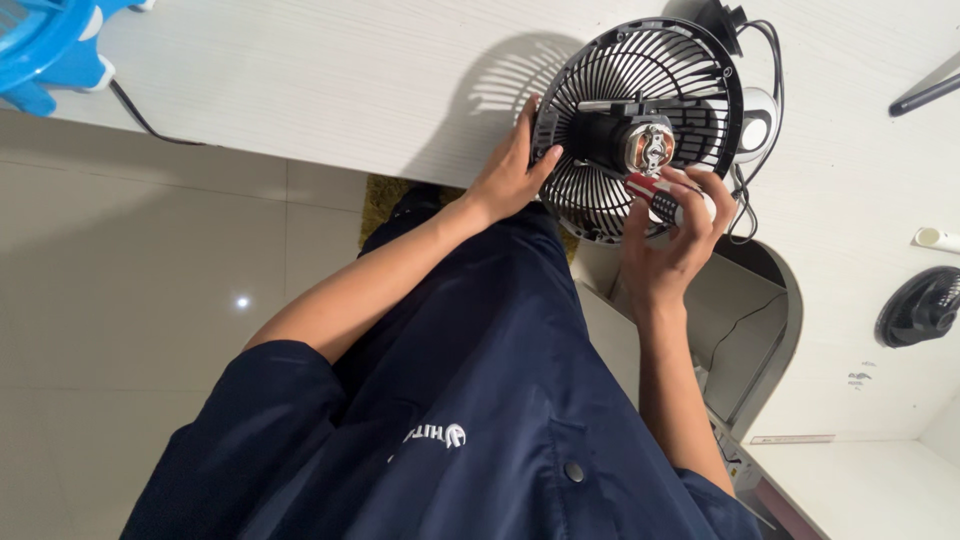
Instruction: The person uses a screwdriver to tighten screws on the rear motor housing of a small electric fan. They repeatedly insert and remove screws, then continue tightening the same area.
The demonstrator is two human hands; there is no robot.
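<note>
Black fan grille (pixel 640 70) with exposed motor (pixel 648 146) lies on white surface (pixel 300 90). Left hand (pixel 510 172) grips grille rim; right hand (pixel 672 235) below motor, grip closed on red screwdriver (pixel 652 197). Risk: tip slipping, scratching motor.

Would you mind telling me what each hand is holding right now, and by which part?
The left hand steadies the black fan grille at its left rim. The right hand grips a red-and-black screwdriver by its handle, beside the exposed motor.
</note>
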